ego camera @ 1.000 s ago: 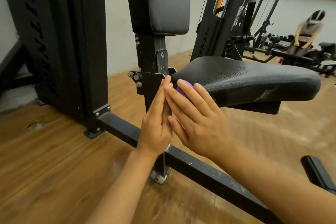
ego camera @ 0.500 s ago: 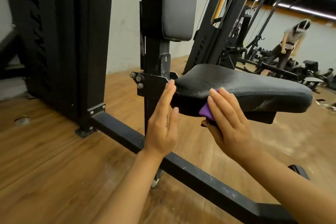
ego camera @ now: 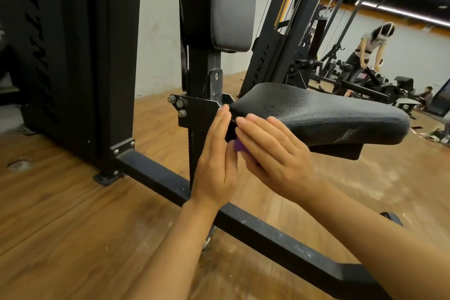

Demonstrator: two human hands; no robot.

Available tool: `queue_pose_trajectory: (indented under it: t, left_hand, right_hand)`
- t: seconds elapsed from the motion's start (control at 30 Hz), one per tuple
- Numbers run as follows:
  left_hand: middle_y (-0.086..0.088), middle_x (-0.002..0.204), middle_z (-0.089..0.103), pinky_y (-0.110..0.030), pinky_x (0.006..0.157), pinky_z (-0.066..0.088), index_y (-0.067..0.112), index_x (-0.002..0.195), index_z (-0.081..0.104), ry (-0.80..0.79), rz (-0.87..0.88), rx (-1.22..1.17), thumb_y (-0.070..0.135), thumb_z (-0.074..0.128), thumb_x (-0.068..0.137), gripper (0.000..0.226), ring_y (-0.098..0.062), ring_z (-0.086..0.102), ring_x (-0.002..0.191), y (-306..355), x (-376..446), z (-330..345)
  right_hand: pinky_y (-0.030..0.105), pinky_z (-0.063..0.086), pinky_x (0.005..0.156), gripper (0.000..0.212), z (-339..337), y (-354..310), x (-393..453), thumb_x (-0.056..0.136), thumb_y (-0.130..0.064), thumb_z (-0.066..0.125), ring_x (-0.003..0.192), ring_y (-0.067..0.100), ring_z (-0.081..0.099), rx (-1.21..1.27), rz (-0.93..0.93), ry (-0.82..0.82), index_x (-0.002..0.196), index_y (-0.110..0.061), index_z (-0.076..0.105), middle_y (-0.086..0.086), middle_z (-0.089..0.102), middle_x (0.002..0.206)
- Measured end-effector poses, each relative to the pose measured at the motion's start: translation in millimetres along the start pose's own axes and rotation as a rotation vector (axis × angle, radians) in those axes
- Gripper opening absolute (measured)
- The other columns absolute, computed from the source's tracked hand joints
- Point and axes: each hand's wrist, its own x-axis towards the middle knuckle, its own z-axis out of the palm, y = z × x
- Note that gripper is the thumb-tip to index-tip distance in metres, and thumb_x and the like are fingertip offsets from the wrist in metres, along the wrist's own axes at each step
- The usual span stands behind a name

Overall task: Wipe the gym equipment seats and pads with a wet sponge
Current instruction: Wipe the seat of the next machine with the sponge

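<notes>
Two hands work at the rear edge of the black seat (ego camera: 323, 114), which fills the centre right of the frame below the upright back pad (ego camera: 231, 5) at top centre. Half a second earlier the right hand (ego camera: 275, 153) pressed the purple sponge (ego camera: 239, 145) against the seat's side further toward the frame's right; it has since slid back toward the centre, so that it now lies just beside the left hand (ego camera: 216, 161). Its fingers are straight and flat over the sponge, pressing it to the seat's side near the metal bracket (ego camera: 194, 112); only a small purple corner shows between the hands. Left-hand fingers are likewise straight, their tips resting at the junction of seat and bracket, holding nothing. Judged from this return stroke, the side edge is being wiped back and forth; the back pad appears yet to be done.
</notes>
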Motion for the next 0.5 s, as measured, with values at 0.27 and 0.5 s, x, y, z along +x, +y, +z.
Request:
queue_pose_trajectory:
  t: [0.27,0.5]
  left_hand:
    - [-0.017,0.154,0.036,-0.035,0.120,0.027,0.001,0.147,0.033,0.023,0.048,0.159,0.029,0.038,0.105,0.051,-0.024,0.029,0.148,14,3,11]
    - [-0.017,0.153,0.036,-0.041,0.121,0.026,0.001,0.146,0.032,0.066,0.067,0.137,0.021,0.034,0.106,0.045,-0.025,0.026,0.149,18,4,20]
  right_hand:
    - [0.048,0.024,0.120,0.042,-11,19,-36,0.100,-0.001,0.038,0.146,0.028,0.029,0.073,0.291,-0.005,0.142,-0.005,0.039,0.016,0.038,0.147]
    - [0.050,0.026,0.117,0.032,3,-8,-11,0.100,-0.012,0.050,0.134,0.033,0.046,0.192,0.497,0.222,0.127,0.002,0.057,0.015,0.055,0.135]
